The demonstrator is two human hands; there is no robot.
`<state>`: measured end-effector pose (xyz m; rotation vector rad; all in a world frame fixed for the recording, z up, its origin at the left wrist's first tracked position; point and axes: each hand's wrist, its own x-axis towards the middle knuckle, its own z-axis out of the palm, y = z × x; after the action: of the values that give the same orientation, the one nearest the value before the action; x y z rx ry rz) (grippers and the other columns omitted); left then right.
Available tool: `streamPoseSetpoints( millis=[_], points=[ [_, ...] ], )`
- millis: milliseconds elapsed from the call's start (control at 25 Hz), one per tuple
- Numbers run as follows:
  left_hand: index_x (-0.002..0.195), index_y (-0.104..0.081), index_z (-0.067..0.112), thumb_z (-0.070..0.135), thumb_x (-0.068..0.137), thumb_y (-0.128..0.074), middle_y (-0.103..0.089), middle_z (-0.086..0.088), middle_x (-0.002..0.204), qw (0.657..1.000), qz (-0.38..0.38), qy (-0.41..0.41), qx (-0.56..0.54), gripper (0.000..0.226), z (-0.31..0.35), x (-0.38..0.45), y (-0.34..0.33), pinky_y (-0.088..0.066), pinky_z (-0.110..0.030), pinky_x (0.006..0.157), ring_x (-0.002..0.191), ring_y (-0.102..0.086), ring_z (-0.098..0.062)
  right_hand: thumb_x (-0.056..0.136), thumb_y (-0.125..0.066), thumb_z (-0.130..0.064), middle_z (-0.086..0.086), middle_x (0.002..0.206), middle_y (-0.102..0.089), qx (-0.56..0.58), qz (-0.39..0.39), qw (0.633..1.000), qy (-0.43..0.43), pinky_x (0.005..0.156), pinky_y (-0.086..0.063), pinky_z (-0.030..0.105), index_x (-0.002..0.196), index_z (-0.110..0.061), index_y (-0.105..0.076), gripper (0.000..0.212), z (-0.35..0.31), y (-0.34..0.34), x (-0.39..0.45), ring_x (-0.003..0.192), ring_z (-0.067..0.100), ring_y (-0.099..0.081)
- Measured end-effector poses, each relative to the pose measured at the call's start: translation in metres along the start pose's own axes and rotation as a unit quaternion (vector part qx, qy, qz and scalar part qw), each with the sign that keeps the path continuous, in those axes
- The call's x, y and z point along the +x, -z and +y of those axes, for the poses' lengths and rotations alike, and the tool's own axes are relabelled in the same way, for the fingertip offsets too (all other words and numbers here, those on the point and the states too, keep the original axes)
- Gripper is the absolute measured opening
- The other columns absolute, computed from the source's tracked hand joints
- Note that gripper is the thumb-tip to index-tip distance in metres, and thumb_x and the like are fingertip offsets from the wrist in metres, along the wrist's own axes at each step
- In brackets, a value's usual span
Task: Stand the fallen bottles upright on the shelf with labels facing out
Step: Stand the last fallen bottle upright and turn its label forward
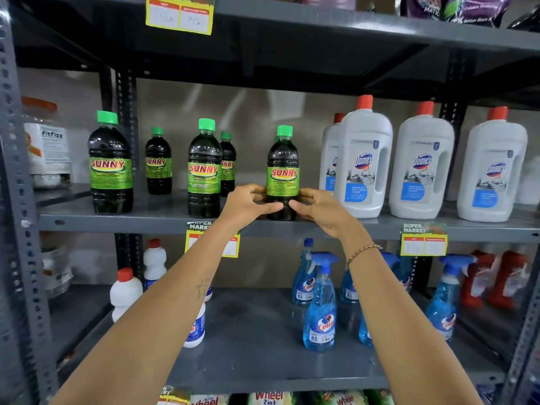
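**A:** Grey metal shelf (163, 222) runs across the middle, its front lip holding two yellow price tags (423, 241). What's hard to see?

**B:** Plenty. A sixth dark bottle hides behind the held one; only a sliver of green cap shows at its 11 o'clock. The left price tag is half covered by the left forearm. The jar (46, 141) at 9 o'clock is blurred and cut by the upright post, and the writing on the tags can't be read.

**A:** And the hands?

**B:** Left hand (248, 204) and right hand (318, 209) both wrap the lower part of the dark bottle (283, 171), fingers (273, 206) closed around it, thumbs nearly meeting at the front. It stands upright near the shelf's front edge, green label facing out.

**A:** Room around it?

**B:** Open gap at its 9 o'clock before the next dark bottle (204, 171). At 3 o'clock the white jugs (362, 162) stand just beside the right hand. Spray bottles (320, 305) sit on the shelf below, at 6 o'clock.
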<state>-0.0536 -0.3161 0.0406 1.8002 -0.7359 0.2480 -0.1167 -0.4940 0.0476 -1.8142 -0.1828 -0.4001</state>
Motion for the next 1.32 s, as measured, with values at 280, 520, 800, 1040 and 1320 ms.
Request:
streamPoseSetpoints(
  millis=[280,520,800,1040,1320],
  points=[
    [0.128,-0.057,0.009,0.032,0.073,-0.081,-0.066,-0.003,0.120,0.999,0.013,-0.019,0.029,0.064,0.000,-0.005,0.000,-0.049,-0.018,0.085,0.103,-0.065,-0.014,0.092,-0.061,-0.010,0.008,0.129,-0.060,-0.004,0.016,1.000,-0.003,0.094,-0.051,0.027,0.134,-0.005,-0.049,0.044,-0.001,-0.001,-0.005,0.115,0.018,-0.058],
    [0.093,-0.068,0.010,0.026,0.080,-0.075,-0.068,0.004,0.082,0.973,0.191,-0.130,0.021,0.021,0.001,-0.030,0.014,-0.045,-0.010,0.065,0.071,-0.060,0.001,0.090,-0.063,-0.012,0.000,0.086,-0.066,-0.029,0.209,0.965,0.158,0.079,-0.059,0.031,0.091,-0.021,-0.061,0.008,-0.015,-0.037,-0.015,0.084,0.021,-0.068],
    [0.126,-0.050,0.004,0.026,0.093,-0.061,-0.051,-0.011,0.124,0.902,0.354,-0.228,0.094,0.041,-0.024,-0.039,0.072,-0.044,-0.031,0.093,0.111,-0.051,-0.024,0.089,-0.065,-0.007,0.000,0.078,-0.064,-0.022,0.115,0.984,0.137,0.077,-0.058,0.031,0.095,-0.009,-0.064,0.007,-0.031,-0.117,0.008,0.076,0.019,-0.065],
    [0.145,-0.032,0.011,0.039,0.090,-0.061,-0.045,-0.008,0.145,0.990,0.038,0.024,0.134,0.069,-0.044,-0.030,0.123,-0.036,-0.031,0.102,0.133,-0.043,-0.023,0.091,-0.061,-0.004,0.006,0.116,-0.063,-0.063,-0.010,0.997,0.048,0.079,-0.049,0.013,0.129,-0.001,-0.054,0.038,-0.033,-0.147,0.029,0.104,0.014,-0.058],
    [0.131,-0.052,0.011,0.022,0.089,-0.066,-0.062,-0.004,0.126,0.993,-0.004,-0.031,0.113,0.046,-0.048,-0.029,0.127,-0.044,-0.032,0.100,0.114,-0.058,-0.017,0.092,-0.057,0.002,0.011,0.127,-0.060,-0.042,-0.018,0.999,0.027,0.079,-0.050,0.017,0.133,-0.001,-0.050,0.042,-0.031,-0.148,0.025,0.109,0.015,-0.056]
  ],
)
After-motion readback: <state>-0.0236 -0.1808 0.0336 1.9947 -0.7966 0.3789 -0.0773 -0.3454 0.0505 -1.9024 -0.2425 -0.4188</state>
